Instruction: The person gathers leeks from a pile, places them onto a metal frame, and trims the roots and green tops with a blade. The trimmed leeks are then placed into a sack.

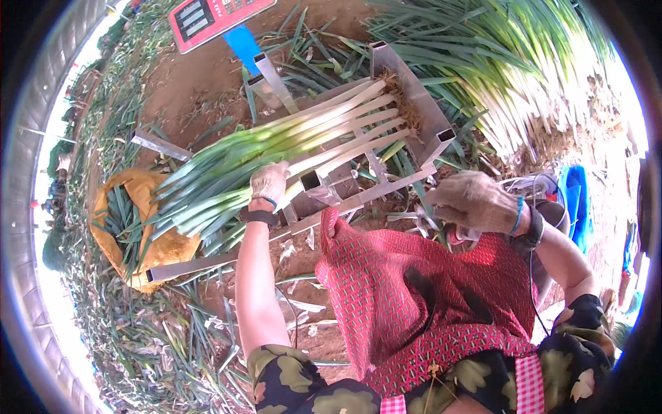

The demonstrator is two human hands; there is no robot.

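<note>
A row of long green onions (pixel 324 131) lies across a metal frame (pixel 431 131), white stalks and roots to the right, leaves to the left. My left hand (pixel 269 183), in a knitted glove, is closed around a stalk at the row's near edge. Over my lap at the right is my right hand (pixel 476 201), also gloved, its back turned up and its fingers curled. Under it shows a small reddish thing, and I cannot make out what those fingers hold.
A big pile of green onions (pixel 524 76) lies at the back right. The red digital scale (pixel 219 19) stands at the back left. A yellow sack (pixel 172 252) with leaves hangs by the frame's left end. Loose leaves litter the soil. A red patterned apron (pixel 407 290) covers my lap.
</note>
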